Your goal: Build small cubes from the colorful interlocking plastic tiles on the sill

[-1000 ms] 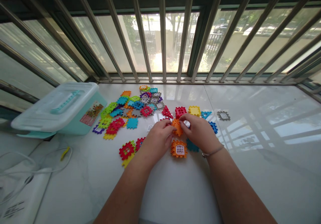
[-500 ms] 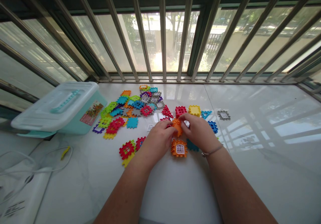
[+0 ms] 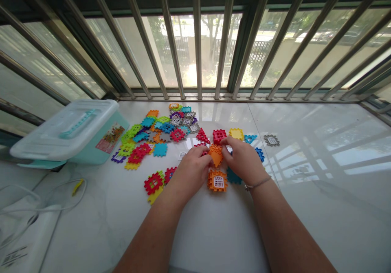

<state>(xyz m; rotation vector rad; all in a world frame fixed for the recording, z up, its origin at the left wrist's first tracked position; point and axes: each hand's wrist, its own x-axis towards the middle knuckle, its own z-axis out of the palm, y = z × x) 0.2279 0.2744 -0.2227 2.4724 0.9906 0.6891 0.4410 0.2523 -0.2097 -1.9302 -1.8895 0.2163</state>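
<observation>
While pinched between the fingertips of the left hand (image 3: 191, 171) and right hand (image 3: 242, 161) at center, an orange snap-together tile (image 3: 216, 155); just below, an orange window tile (image 3: 217, 181); far left, a lidded mint storage box (image 3: 69, 132), contents hidden.

A marble ledge (image 3: 308, 224) holds plastic tiles (image 3: 160, 150) and a box (image 3: 91, 150).
</observation>
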